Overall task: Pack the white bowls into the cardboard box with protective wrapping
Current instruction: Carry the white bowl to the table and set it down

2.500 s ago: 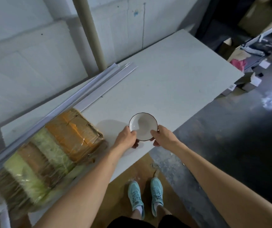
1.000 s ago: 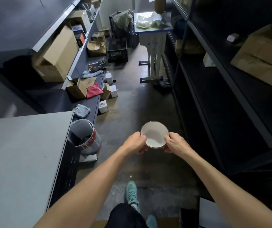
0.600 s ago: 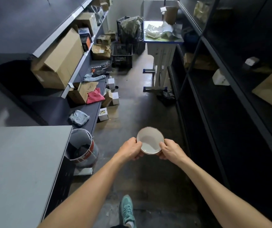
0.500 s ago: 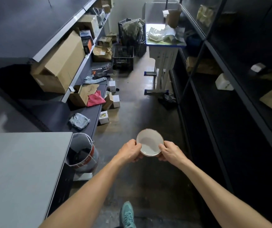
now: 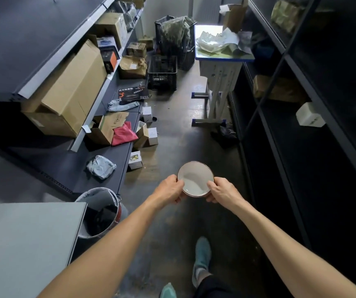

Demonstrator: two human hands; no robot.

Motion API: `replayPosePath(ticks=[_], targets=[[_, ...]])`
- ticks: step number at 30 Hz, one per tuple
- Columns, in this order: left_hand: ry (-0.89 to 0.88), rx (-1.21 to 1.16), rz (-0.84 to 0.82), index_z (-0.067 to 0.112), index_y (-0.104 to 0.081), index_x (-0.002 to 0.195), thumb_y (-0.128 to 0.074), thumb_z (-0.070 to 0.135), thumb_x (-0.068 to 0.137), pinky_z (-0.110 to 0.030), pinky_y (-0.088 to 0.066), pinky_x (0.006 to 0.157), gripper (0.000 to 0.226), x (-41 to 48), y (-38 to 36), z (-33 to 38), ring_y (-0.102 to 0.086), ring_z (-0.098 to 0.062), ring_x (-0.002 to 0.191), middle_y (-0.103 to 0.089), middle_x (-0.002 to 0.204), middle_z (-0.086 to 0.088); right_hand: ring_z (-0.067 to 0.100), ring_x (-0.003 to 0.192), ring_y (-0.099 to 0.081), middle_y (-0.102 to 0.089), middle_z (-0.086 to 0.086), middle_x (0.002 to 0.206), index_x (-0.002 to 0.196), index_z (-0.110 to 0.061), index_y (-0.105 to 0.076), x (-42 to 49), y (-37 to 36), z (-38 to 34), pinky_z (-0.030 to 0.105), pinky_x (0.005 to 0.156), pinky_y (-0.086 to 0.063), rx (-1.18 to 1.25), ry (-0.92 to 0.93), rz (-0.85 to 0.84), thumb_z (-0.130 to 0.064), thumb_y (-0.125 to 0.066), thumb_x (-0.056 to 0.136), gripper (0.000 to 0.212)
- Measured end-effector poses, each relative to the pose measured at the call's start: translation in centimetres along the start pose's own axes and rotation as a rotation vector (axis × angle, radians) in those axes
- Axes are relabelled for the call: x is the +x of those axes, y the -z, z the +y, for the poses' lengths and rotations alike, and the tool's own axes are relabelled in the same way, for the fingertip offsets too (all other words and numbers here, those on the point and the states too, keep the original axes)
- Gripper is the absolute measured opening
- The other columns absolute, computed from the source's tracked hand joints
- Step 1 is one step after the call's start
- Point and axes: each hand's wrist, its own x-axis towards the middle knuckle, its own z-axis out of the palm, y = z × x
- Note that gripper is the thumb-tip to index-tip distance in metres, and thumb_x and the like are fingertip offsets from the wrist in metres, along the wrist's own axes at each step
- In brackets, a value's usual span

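One white bowl [image 5: 195, 179] is seen, and it is held in the air above the dark floor of a narrow aisle, at about the middle of the view. It is carried by two hands. By the left hand [image 5: 169, 189] the left side of the rim is gripped, with the thumb laid on the edge and the other fingers curled under the bowl. By the right hand [image 5: 222, 190] the right side is gripped in the same manner, so both hands are clamped on the bowl. The inside of the bowl is turned up and nothing is seen in it.

Two teal shoes are visible below, one [image 5: 201, 254] placed ahead and one [image 5: 168, 291] cut by the lower edge. At the lower left, one grey table top [image 5: 26, 244] is found, and one round bucket [image 5: 99, 211] stands just beside its far corner.

Along the left, one long cardboard carton [image 5: 73, 87] lies on the dark shelving, and one red bag [image 5: 123, 133] is hung over a smaller open box. Three small white boxes are counted on the floor near the shelf foot. Farther away, two black crates are placed, the nearer one [image 5: 162, 73] on the floor. One small desk [image 5: 224, 59] with a blue edge stands at the end of the aisle, and crumpled pale sheets [image 5: 211, 40] are lying on it.
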Motion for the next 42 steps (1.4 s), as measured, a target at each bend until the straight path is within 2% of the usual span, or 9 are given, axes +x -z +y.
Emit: replayPosePath(ticks=[3,11,18,20,25,29,37,42], targets=[[0.031,0.002,0.004,0.014,-0.053,0.103,-0.036,0.026,0.09,-0.03,-0.054,0.061,0.024,3.5,0.1,2.0,-0.066,-0.02,0.064,-0.075,0.083,-0.005,0.014,0.069,-0.073,-0.075,-0.002,0.073,0.101,-0.011,-0.063,4.0,1.8,-0.3,0.04,0.079,-0.061,0.008,0.008,-0.015,-0.024,-0.037,0.095,0.03],[0.088,-0.002,0.001,0.011,-0.054,0.102,-0.035,0.02,0.09,-0.027,-0.05,0.056,0.024,11.9,0.1,8.9,-0.063,-0.021,0.063,-0.075,0.09,-0.013,0.013,0.068,-0.073,-0.074,-0.002,0.076,0.101,-0.014,-0.063,13.6,7.9,-1.2,0.037,0.076,-0.061,0.001,0.03,-0.073,-0.023,-0.037,0.097,0.028],[0.11,-0.044,-0.006,0.006,-0.054,0.109,-0.035,0.016,0.091,-0.023,-0.048,0.051,0.028,17.5,1.1,13.5,-0.06,-0.022,0.064,-0.074,0.096,-0.018,0.011,0.066,-0.072,-0.074,-0.004,0.073,0.099,-0.015,-0.065,19.9,12.5,-3.2,0.036,0.075,-0.061,-0.023,0.039,-0.085,-0.023,-0.039,0.096,0.027],[0.101,-0.038,0.007,0.006,-0.054,0.109,-0.035,0.018,0.091,-0.024,-0.048,0.051,0.029,19.4,1.8,14.4,-0.06,-0.021,0.062,-0.074,0.094,-0.017,0.011,0.066,-0.072,-0.075,-0.004,0.074,0.1,-0.014,-0.064,21.6,13.3,-4.0,0.033,0.073,-0.061,-0.021,0.042,-0.084,-0.022,-0.038,0.097,0.027],[0.068,0.001,0.019,0.011,-0.054,0.11,-0.034,0.021,0.09,-0.028,-0.053,0.059,0.03,24.6,4.4,16.1,-0.063,-0.019,0.064,-0.075,0.09,-0.01,0.01,0.067,-0.073,-0.074,-0.004,0.075,0.098,-0.016,-0.064,26.5,14.6,-6.6,0.038,0.08,-0.061,-0.02,0.051,-0.055,-0.024,-0.038,0.097,0.027],[0.059,0.004,0.007,0.012,-0.053,0.114,-0.032,0.022,0.093,-0.03,-0.054,0.063,0.031,29.7,6.8,17.3,-0.064,-0.018,0.067,-0.074,0.095,-0.01,0.011,0.066,-0.073,-0.075,-0.003,0.075,0.097,-0.016,-0.064,31.4,15.0,-8.5,0.041,0.082,-0.06,-0.025,0.036,-0.039,-0.026,-0.038,0.097,0.028],[0.03,-0.005,-0.036,0.014,-0.053,0.118,-0.033,0.023,0.095,-0.026,-0.053,0.061,0.032,40.4,12.9,20.2,-0.063,-0.016,0.07,-0.073,0.096,-0.009,0.012,0.072,-0.073,-0.074,-0.001,0.082,0.108,-0.018,-0.062,41.0,16.9,-14.9,0.036,0.078,-0.061,-0.039,0.012,-0.008,-0.029,-0.038,0.101,0.028],[0.043,-0.016,-0.058,0.015,-0.052,0.118,-0.033,0.024,0.096,-0.025,-0.051,0.06,0.03,44.8,16.2,22.0,-0.062,-0.016,0.072,-0.073,0.096,-0.007,0.012,0.071,-0.073,-0.075,-0.002,0.079,0.105,-0.017,-0.064,45.6,17.7,-18.2,0.04,0.079,-0.061,-0.047,-0.001,-0.008,-0.03,-0.039,0.1,0.028]])
